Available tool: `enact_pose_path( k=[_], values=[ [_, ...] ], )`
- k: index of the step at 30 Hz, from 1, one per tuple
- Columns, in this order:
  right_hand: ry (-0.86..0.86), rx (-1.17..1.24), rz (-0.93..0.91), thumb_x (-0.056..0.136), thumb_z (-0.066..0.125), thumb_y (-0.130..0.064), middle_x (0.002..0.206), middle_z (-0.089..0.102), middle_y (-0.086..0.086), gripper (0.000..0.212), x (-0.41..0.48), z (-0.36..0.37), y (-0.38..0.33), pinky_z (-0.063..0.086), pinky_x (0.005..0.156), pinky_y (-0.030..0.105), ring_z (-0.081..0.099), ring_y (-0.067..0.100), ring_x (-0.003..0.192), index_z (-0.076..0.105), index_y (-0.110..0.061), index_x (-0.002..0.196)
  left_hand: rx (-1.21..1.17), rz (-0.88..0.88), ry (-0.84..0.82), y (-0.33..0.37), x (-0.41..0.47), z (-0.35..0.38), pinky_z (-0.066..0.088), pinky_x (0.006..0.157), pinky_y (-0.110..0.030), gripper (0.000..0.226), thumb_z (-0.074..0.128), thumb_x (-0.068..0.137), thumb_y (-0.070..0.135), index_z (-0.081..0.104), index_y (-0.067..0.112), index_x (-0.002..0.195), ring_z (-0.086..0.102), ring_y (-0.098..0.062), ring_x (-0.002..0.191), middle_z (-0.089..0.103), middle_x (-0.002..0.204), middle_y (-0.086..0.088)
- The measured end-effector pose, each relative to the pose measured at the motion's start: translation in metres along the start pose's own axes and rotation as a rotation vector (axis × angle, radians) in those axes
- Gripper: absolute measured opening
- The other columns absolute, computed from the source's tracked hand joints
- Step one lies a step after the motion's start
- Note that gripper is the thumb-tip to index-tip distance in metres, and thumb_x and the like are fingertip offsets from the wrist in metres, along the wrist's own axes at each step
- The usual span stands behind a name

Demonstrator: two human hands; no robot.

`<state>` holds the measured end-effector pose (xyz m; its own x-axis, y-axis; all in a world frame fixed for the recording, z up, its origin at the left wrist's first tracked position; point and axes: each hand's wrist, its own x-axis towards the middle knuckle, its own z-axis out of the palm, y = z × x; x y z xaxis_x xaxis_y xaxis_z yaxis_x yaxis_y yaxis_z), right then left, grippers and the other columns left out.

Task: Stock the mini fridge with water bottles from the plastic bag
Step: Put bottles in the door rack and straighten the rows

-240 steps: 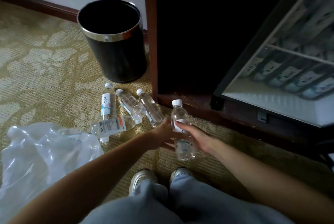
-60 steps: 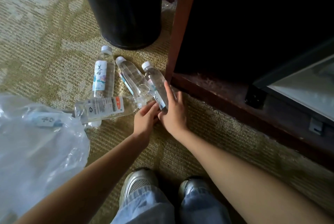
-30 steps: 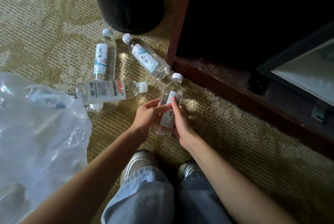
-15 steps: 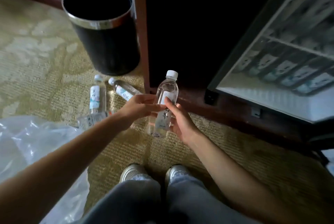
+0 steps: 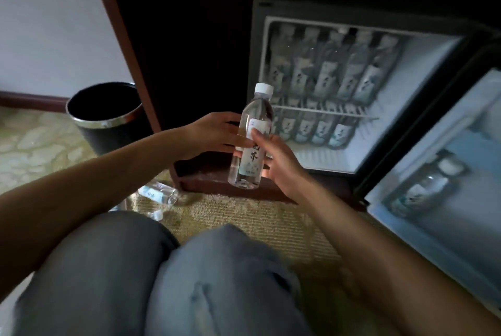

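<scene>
The clear plastic water bottle (image 5: 250,143), white-capped with a pale printed label, stands upright at the centre of the frame. It is held in the air in front of the open fridge and is not yet inside it. The left hand (image 5: 214,133) curls its fingers round the bottle's left side at label height. The right hand (image 5: 276,156) grips the other side, thumb laid on the label's face, its other fingers mostly hidden behind the bottle.

Just behind, at centre right, the small black mini fridge (image 5: 253,64) looks well stocked already: an upper row of bottles (image 5: 328,75) stands above a white wire shelf (image 5: 320,112), with a lower row of bottles (image 5: 311,127) beneath it. The open fridge door (image 5: 466,240) at the right edge carries at least one door-rack bottle (image 5: 423,192).

I judge the job well past halfway. The bottle in hand has yet to be placed, and at least two wait on the patterned beige carpet (image 5: 244,216) at lower left — a lying bottle (image 5: 160,193) and the white cap of another (image 5: 157,215).

The fridge's contents are blurred, so neither an exact count nor a free slot can be made out. The plastic bag is out of frame, so what remains in it is unknown. Grey-blue jeans knees (image 5: 162,281) cover much of the floor at the bottom. A round black waste bin with a metal rim (image 5: 108,116) sits at middle left.
</scene>
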<state>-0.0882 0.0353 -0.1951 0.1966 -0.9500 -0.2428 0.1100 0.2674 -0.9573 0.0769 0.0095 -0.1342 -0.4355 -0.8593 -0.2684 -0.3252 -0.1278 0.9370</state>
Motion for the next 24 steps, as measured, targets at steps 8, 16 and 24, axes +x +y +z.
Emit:
enact_pose_path(
  k=[8, 16, 24],
  values=[
    [0.168, 0.157, -0.084, 0.081, 0.066, -0.041, 0.118, 0.064, 0.003, 0.049, -0.057, -0.057, -0.032, 0.05, 0.09, 0.044, 0.059, 0.02, 0.113, 0.053, -0.016, 0.121, 0.107, 0.068, -0.01, 0.068, 0.002, 0.076, 0.056, 0.073, -0.018, 0.042, 0.069, 0.083, 0.01, 0.058, 0.013, 0.123, 0.068, -0.014, 0.094, 0.069, 0.108, -0.003],
    [0.31, 0.174, -0.089, 0.082, 0.069, -0.034, 0.107, 0.067, 0.001, 0.041, -0.1, -0.127, -0.015, 0.052, 0.09, 0.047, 0.065, 0.019, 0.1, 0.053, -0.021, 0.117, 0.17, 0.162, 0.027, 0.057, 0.032, 0.171, 0.055, 0.076, -0.026, 0.054, 0.076, 0.074, 0.003, 0.056, 0.01, 0.124, 0.062, -0.018, 0.105, 0.065, 0.114, -0.007],
    [0.408, 0.109, -0.116, 0.081, 0.072, -0.03, 0.111, 0.069, 0.004, 0.044, -0.114, -0.162, 0.007, 0.052, 0.091, 0.047, 0.067, 0.018, 0.102, 0.052, -0.017, 0.118, 0.1, 0.148, 0.033, 0.03, 0.047, 0.23, 0.055, 0.085, -0.034, 0.055, 0.076, 0.074, 0.004, 0.054, 0.018, 0.122, 0.065, -0.021, 0.099, 0.065, 0.108, -0.001]
  ],
)
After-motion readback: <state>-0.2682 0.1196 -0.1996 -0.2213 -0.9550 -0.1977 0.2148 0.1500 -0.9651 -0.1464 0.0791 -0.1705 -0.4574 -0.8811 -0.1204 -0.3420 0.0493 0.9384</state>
